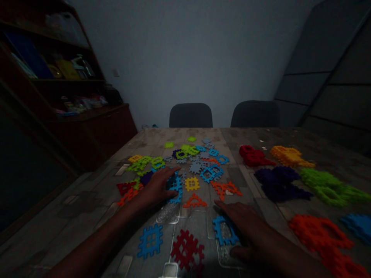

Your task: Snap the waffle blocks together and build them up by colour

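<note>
My left hand [159,184] reaches over the middle of the pile, thumb and fingers spread around a blue interlocking plastic piece [177,186]. I cannot tell whether it grips that piece. Nearer to me, my right hand [243,220] has its fingers stretched out and thumb apart, beside a blue piece with a large opening [216,231]. Whether its fingers touch this piece is unclear. Between the hands lie a yellow square window piece [191,184] and an orange triangular piece [194,201]. A blue window piece [150,241] and dark red pieces [185,249] lie closest to me.
Loose green pieces [189,150], grey pieces [196,166] and others spread across the table [95,208]. Sorted heaps stand at right: red [252,155], yellow [290,155], purple [278,181], green [327,185], orange [319,231], blue [359,226]. Two chairs [190,115] are beyond.
</note>
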